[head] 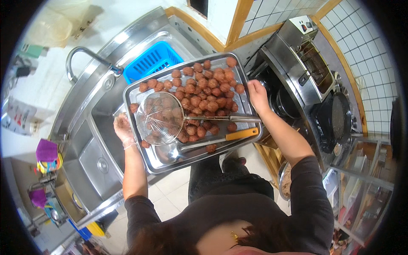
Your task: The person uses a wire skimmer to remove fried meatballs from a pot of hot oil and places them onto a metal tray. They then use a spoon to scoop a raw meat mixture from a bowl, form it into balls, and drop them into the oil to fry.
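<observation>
A rectangular metal tray is held up between my two hands, over the sink's edge and the floor. My left hand, in a clear plastic glove, grips its left rim; my right hand grips the right rim. Many browned meatballs lie in the tray, heaped towards its far right part. A wire spider strainer rests on the meatballs, its handle reaching over the right rim near my right forearm. Below it lies a metal ladle with an orange handle end.
A stainless steel sink with a curved faucet is at left. Behind the tray sits a blue plastic basket. At right stand a deep fryer and a black pan; a bowl of brown food is lower, beside a wooden rack.
</observation>
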Motion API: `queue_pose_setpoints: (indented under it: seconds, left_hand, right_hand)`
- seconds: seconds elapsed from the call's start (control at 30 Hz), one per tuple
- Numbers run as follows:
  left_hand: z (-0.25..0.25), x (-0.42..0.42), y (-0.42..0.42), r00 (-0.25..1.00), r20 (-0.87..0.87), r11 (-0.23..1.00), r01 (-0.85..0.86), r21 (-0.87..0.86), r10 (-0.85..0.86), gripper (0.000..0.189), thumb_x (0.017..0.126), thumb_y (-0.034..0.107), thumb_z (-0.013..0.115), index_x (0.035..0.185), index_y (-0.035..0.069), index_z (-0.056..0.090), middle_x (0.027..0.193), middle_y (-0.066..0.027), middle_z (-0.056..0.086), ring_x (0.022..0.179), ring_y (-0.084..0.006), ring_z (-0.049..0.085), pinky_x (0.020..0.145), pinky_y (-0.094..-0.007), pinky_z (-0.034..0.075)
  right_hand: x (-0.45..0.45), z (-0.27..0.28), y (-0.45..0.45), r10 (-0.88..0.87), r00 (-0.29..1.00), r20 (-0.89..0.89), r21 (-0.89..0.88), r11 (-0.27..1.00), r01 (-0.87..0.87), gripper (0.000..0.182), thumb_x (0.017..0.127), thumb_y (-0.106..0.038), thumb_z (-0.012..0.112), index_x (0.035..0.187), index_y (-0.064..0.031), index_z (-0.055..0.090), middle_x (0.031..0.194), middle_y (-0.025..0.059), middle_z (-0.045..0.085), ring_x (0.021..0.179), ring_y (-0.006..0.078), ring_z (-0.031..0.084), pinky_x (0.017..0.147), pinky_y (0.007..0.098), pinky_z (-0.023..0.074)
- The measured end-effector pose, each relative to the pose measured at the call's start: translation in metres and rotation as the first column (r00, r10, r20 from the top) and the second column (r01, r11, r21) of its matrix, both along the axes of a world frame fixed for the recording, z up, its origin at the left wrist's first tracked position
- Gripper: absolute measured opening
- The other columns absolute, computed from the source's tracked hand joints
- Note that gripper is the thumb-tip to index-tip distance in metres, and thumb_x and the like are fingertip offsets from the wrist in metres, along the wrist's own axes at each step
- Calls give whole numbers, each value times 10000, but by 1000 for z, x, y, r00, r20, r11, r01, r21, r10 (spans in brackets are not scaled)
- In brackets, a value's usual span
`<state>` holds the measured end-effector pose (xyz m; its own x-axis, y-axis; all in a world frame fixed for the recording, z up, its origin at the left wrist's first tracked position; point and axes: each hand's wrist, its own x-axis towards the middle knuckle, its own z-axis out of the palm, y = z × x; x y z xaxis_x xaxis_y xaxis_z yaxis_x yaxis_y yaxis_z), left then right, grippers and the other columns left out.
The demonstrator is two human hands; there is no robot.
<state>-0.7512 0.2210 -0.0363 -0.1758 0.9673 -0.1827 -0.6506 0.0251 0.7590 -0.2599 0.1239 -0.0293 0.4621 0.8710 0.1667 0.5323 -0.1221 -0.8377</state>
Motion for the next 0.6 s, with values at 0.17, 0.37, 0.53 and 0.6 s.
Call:
queue_pose_setpoints:
  seconds: [0.17,0.37,0.53,0.6]
  left_hand:
    - [-33,-9,16,999,-36,990,-28,-136,23,320,896,304,431,683,73,490,694,-46,530,708,-182,533,696,-293,437]
    - [-79,-52,24,947,-317,994,15,-107,-48,283,864,276,446,801,43,595,787,-49,606,773,-169,574,740,-299,454]
    - [-60,-93,28,939,-212,961,276,3,-269,172,801,215,518,689,85,523,677,-24,560,717,-182,550,751,-346,448]
    - [-6,-23,14,907,-416,992,8,-124,-59,165,768,186,478,632,94,462,732,-34,493,714,-169,482,742,-301,383]
  right_hand:
    - [-17,9,15,-17,1000,12,-73,997,18,240,912,-228,495,841,-10,565,727,213,578,692,349,580,651,396,444]
    - [-17,9,16,-24,996,-83,-156,988,11,266,913,-257,495,843,-8,562,801,217,575,796,409,549,707,443,432]
    - [4,-5,39,105,993,-49,-330,937,-115,341,835,-350,544,945,-42,644,930,198,638,874,381,594,747,458,456]
    - [27,4,10,26,997,-74,-247,968,-44,316,825,-348,587,909,-48,643,851,155,647,841,332,612,738,404,472]
